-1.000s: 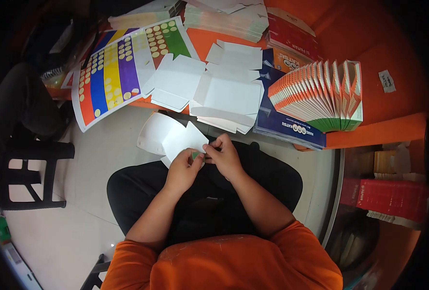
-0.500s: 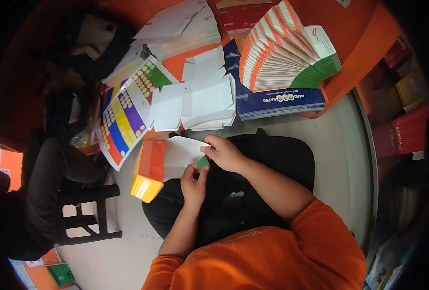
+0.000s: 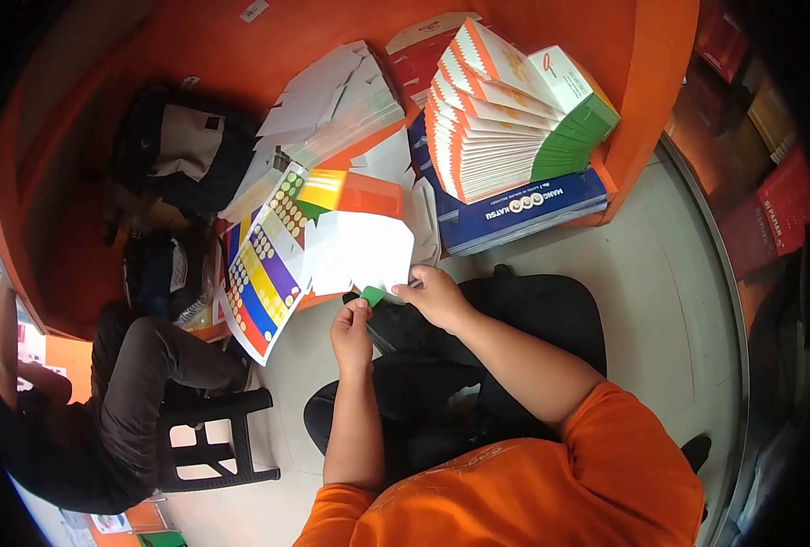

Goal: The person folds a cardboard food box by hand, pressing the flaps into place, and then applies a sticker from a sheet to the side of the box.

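In what seems a flap-handling step, a white-faced carton point(image 3: 364, 248) is held beyond the seated person's lap point(image 3: 412, 387), right hand point(image 3: 437, 297) gripping its near corner, left hand point(image 3: 351, 335) pinching a green flap point(image 3: 373, 295), the next move seemingly calling for steady fingertips.

This looks like a shop's packing corner, with stacked blue cartons point(image 3: 478, 230) and fanned printed boxes point(image 3: 501, 137).

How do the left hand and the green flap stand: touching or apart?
Touching: the head view shows the left hand pinching the green flap by its edge.
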A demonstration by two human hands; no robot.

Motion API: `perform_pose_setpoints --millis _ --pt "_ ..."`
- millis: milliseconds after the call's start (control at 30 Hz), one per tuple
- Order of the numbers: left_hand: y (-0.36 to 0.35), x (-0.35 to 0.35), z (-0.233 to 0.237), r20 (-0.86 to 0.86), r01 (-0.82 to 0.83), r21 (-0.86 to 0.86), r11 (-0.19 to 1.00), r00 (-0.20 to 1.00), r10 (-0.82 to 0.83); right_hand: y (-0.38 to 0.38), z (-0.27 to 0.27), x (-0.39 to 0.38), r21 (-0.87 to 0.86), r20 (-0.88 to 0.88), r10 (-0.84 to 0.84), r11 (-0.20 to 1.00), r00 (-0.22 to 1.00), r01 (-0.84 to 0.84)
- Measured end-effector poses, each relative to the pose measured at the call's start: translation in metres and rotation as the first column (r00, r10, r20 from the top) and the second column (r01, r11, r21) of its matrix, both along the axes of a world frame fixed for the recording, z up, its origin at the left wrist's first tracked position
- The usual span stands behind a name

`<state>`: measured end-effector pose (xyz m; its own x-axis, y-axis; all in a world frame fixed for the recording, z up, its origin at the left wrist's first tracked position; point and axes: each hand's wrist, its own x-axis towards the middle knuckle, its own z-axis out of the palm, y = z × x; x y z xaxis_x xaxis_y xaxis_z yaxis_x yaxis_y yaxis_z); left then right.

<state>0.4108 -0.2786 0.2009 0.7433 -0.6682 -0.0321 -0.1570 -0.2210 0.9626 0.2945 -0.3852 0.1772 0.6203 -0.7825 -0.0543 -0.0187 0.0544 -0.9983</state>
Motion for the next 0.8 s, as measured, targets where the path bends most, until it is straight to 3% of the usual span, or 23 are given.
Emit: perform_pose_setpoints --millis 167,233,367,467,567,633,800 --pt "-0.001 0.005 -0.015 -0.145 0.023 0.074 0.997 0.989 -0.012 -0.006 0.001 -0.002 0.002 -0.008 0.125 0.992 0.992 -0.125" --pt "-0.002 0.004 -0.015 -0.219 0.023 0.094 0.995 0.976 -0.002 -0.006 0.006 -0.006 -0.282 -0.068 0.114 0.951 0.991 -0.129" --pt "-0.004 -0.003 -0.008 -0.224 0.069 0.091 0.993 0.974 -0.047 0.004 0.019 -0.011 -0.459 -0.075 0.031 0.886 0.997 -0.062" --pt "-0.004 -0.009 -0.003 -0.210 0.056 0.051 0.997 0.977 -0.044 0.005 0.018 -0.009 -0.484 -0.046 0.034 0.873 0.998 -0.052" --pt "-0.004 -0.020 0.006 -0.109 0.094 0.011 0.995 0.990 -0.093 0.008 0.019 -0.006 -0.533 -0.011 0.009 0.846 1.000 -0.014" --pt "-0.003 -0.023 0.010 0.029 0.028 0.051 0.998 0.999 -0.030 0.009 0.023 -0.006 -0.550 0.000 -0.006 0.835 1.000 0.005" --pt "-0.002 -0.026 0.015 0.060 0.016 -0.039 0.999 0.998 -0.014 0.014 0.027 -0.004 -0.564 0.100 -0.063 0.819 0.993 0.109"
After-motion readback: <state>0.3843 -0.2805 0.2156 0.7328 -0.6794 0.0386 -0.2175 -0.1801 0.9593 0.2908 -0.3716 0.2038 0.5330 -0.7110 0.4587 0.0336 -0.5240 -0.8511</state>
